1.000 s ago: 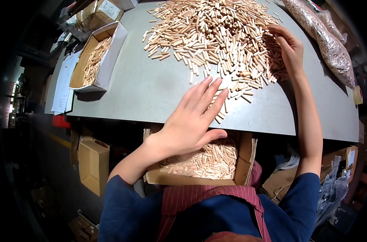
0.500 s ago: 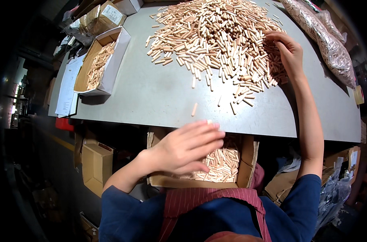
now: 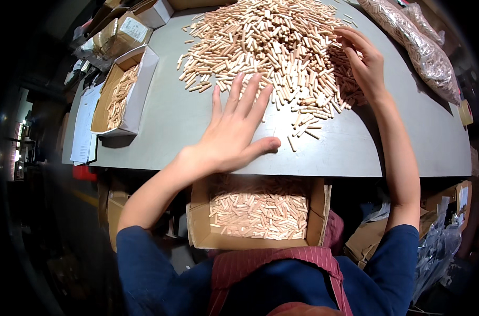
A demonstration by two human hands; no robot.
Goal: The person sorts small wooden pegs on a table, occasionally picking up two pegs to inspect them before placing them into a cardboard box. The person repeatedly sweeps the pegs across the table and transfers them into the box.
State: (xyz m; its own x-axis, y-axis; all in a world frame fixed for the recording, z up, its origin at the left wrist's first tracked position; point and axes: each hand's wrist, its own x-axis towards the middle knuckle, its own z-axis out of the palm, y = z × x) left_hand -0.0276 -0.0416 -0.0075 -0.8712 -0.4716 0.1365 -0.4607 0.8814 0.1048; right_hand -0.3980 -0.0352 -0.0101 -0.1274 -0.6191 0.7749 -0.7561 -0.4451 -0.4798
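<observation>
Head: brown box (image 3: 250, 243), white box (image 3: 140, 95) hold wooden pegs (image 3: 260, 217).

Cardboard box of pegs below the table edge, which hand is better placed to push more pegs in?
Probably the left: your left hand is spread at the peg pile's near edge, closer to the cardboard box. Your right hand is farther away, at the pile's right side.

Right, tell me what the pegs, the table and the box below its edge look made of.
Pegs: likely bare wood, pale tan and matte, with no coating apparent.
Table: perhaps painted metal or laminate, since it's smooth grey with a soft sheen.
Box: seemingly cardboard, dull plain brown, with rough-looking edges.
</observation>
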